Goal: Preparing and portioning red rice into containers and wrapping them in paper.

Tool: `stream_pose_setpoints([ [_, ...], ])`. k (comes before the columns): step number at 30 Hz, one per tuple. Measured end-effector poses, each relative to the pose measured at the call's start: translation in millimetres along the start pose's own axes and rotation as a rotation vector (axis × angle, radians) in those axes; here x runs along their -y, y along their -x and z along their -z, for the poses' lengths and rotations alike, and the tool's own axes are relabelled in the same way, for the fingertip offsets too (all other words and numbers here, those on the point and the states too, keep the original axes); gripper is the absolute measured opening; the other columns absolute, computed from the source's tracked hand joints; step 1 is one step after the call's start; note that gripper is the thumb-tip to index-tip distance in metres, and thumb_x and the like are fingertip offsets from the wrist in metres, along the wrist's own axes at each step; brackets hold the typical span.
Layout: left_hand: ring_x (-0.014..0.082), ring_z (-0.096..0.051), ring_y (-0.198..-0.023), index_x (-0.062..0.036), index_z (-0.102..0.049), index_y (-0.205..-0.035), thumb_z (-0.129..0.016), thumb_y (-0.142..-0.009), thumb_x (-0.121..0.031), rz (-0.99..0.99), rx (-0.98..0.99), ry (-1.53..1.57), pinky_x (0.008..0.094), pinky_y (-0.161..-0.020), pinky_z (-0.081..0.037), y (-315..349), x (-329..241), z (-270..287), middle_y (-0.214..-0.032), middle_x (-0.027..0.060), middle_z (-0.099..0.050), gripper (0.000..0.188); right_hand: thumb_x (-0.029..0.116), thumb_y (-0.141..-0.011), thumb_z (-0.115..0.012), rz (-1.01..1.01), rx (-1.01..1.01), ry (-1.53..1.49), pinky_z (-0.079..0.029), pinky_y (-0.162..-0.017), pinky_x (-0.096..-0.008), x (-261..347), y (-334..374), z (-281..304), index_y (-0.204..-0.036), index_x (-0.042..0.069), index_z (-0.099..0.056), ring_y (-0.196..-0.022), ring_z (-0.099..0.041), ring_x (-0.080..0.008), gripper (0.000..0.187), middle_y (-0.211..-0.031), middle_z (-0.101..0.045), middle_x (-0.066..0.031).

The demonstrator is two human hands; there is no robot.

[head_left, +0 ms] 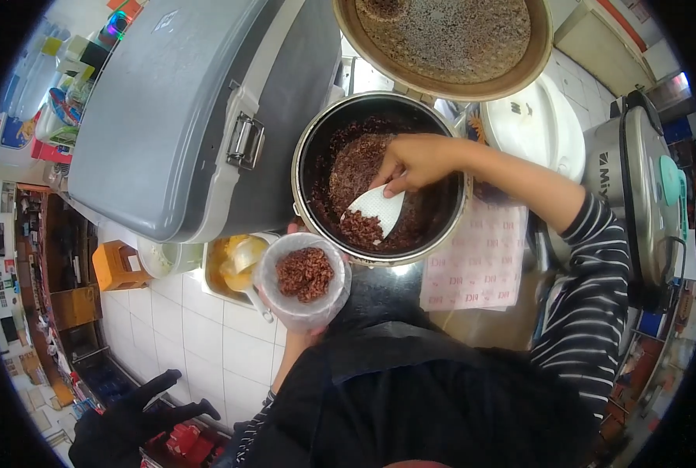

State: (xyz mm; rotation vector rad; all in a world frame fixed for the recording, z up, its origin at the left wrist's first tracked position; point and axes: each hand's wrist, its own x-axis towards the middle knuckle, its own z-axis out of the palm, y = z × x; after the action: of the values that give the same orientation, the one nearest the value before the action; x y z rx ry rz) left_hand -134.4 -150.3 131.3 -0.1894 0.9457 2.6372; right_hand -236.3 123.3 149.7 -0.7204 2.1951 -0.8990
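A large grey cooler box (pixel 168 117) with a metal latch fills the upper left of the frame. A silver rice cooker (pixel 636 187) with a dark handle stands at the right edge. At the top centre is a round tan-rimmed vessel (pixel 441 90), perhaps a lid or a pan, its face brown and speckled. Just below it, in the centre, sits a wide black-walled pot (pixel 311 168) with cooked reddish-brown rice inside. A white lid (pixel 539 121) lies to the upper right of the pot, and pink-printed paper sheets (pixel 472 269) lie right of centre. A metal tray (pixel 215 290) with yellow contents is left of centre, with an orange box (pixel 119 265) farther left.

Near the lower centre, the left hand (pixel 301 337) has its fingers wrapped around a round bowl (pixel 336 300) lined with clear plastic film, with a mound of rice (pixel 305 274) inside. Inside the pot, the right hand (pixel 416 162) grips a white paddle (pixel 385 204) by its handle, fingers closed, the blade tilted down to the left and loaded with a smaller clump of rice (pixel 361 228)
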Motion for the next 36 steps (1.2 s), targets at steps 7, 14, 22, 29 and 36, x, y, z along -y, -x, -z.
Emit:
stream_pose_setpoints([
  [7,0.0327,-0.045,-0.123,-0.0061,-0.038,-0.136,-0.048,-0.08,-0.066,-0.07,0.019,-0.107,0.0476,-0.1,-0.042,14,-2,3,-0.137,0.0183,-0.043,0.083,0.015,-0.083,-0.066,-0.028,-0.021,-0.197,-0.045,-0.052,-0.0253,11,10,7,-0.11,0.005,-0.067,-0.054,-0.057,-0.0084,0.03,-0.071,-0.068,-0.0057],
  [14,0.0313,-0.046,-0.123,-0.0053,-0.035,-0.137,-0.049,-0.079,-0.067,-0.12,0.028,-0.169,0.0448,-0.102,-0.041,20,-7,11,-0.137,0.0169,-0.042,0.086,0.018,-0.082,-0.067,0.028,-0.225,-0.206,-0.049,-0.055,-0.0253,79,41,30,-0.109,0.007,-0.068,-0.056,-0.06,-0.0115,0.029,-0.083,-0.071,-0.0096],
  [22,0.0311,-0.048,-0.121,-0.0144,-0.044,-0.133,-0.038,-0.087,-0.064,0.008,0.102,0.249,0.047,-0.103,-0.039,9,3,-21,-0.131,0.0119,-0.049,0.068,0.014,-0.076,-0.059,0.328,-0.822,1.395,-0.033,-0.038,-0.0253,184,75,-55,-0.112,0.008,-0.065,-0.044,-0.045,-0.0078,0.037,-0.057,-0.044,0.0048],
  [29,0.0316,-0.053,-0.114,-0.0115,-0.051,-0.126,-0.034,-0.088,-0.06,0.151,0.066,0.354,0.0482,-0.098,-0.044,4,8,-18,-0.125,0.0116,-0.054,0.064,0.013,-0.07,-0.061,0.25,-0.717,1.124,-0.039,-0.039,-0.0271,209,105,-34,-0.109,0.003,-0.065,-0.047,-0.052,-0.0122,0.04,-0.056,-0.048,0.0009],
  [36,0.0309,-0.055,-0.111,-0.0105,-0.053,-0.122,-0.045,-0.088,-0.057,0.216,0.148,0.407,0.047,-0.096,-0.046,0,17,-8,-0.122,0.0122,-0.055,0.059,0.015,-0.078,-0.058,0.206,-0.613,1.069,-0.044,-0.04,-0.03,213,106,-21,-0.112,0.008,-0.064,-0.05,-0.059,-0.0152,0.035,-0.065,-0.06,-0.0024],
])
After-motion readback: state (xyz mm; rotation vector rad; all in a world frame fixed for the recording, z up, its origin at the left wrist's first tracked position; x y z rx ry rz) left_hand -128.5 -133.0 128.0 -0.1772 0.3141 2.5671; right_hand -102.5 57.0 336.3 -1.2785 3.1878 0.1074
